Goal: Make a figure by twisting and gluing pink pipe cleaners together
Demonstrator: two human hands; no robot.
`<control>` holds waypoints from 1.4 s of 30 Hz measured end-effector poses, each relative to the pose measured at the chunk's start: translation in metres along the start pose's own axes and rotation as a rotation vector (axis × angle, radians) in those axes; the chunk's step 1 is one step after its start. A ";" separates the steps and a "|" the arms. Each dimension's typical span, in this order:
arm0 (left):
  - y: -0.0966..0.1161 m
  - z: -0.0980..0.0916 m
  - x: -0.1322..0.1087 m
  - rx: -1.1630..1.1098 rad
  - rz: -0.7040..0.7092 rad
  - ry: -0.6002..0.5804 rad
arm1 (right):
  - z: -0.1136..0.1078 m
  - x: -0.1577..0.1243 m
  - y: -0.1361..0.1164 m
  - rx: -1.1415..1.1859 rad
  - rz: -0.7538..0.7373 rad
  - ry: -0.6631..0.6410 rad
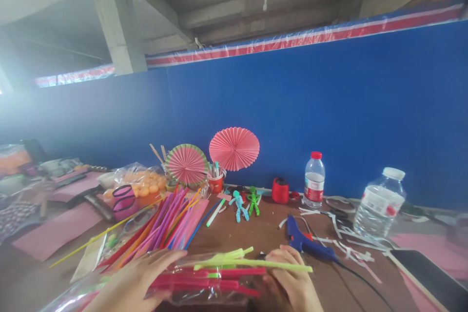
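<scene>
My left hand (137, 280) lies flat with its fingers stretched out on a clear plastic bag (204, 290) of pink straws near the table's front edge. My right hand (292, 278) is curled at the bag's right end and pinches a bundle of light green straws (252, 263) that point right. A fan of pink, purple and orange straws (171, 222) lies just behind the bag.
A blue glue gun (307, 243) with its cord lies right of my right hand among white paper strips. Two water bottles (313, 180) (380, 204), a red spool (280, 190), two pipe-cleaner figures (244, 203), paper fans (234, 148) and a dark phone (427, 275) stand around.
</scene>
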State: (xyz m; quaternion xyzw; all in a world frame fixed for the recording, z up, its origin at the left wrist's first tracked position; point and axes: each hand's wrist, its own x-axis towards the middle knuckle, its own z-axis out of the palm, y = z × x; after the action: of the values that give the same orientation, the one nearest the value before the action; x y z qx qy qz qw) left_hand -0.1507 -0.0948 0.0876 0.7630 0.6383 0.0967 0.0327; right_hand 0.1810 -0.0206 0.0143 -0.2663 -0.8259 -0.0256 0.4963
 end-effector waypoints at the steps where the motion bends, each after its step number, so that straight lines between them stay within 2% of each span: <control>1: -0.001 -0.001 -0.001 0.005 0.012 -0.013 | 0.000 0.001 0.000 0.037 0.036 -0.009; 4: -0.004 -0.002 -0.002 0.041 0.103 -0.019 | 0.000 0.002 -0.001 0.109 0.149 -0.015; 6: -0.005 -0.001 -0.002 0.087 0.175 0.003 | -0.002 0.004 -0.003 0.061 0.198 0.004; 10: -0.004 0.002 0.000 0.219 0.310 0.107 | -0.007 0.006 -0.007 -0.016 0.180 0.023; 15: 0.002 0.002 0.004 0.350 0.479 0.246 | -0.006 0.005 -0.011 0.116 0.234 0.028; 18: 0.004 0.006 0.005 0.390 0.479 0.364 | -0.007 0.003 -0.012 0.264 0.240 0.049; 21: 0.000 0.013 0.004 0.401 0.444 0.456 | -0.014 0.005 -0.013 0.354 0.168 -0.001; 24: -0.007 0.020 0.003 0.408 0.442 0.488 | -0.021 0.009 -0.013 0.354 0.139 -0.043; 26: -0.011 0.023 0.002 0.410 0.434 0.504 | -0.022 0.009 -0.012 0.338 0.172 -0.080; 31: -0.012 0.026 -0.001 0.415 0.444 0.513 | -0.008 0.005 -0.015 0.322 0.328 -0.300; 35: -0.001 0.027 -0.002 0.405 0.458 0.532 | 0.004 0.002 -0.023 0.291 0.364 -0.443; 38: 0.009 0.028 -0.001 0.374 0.460 0.560 | 0.009 0.000 -0.024 0.299 0.361 -0.426; 42: 0.019 0.027 0.001 0.412 0.508 0.502 | 0.009 -0.001 -0.020 0.243 0.361 -0.311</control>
State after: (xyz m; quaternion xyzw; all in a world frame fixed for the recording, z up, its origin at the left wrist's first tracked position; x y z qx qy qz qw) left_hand -0.1270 -0.0952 0.0649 0.8397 0.4237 0.1548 -0.3024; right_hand 0.1648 -0.0353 0.0128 -0.3486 -0.8284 0.2039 0.3883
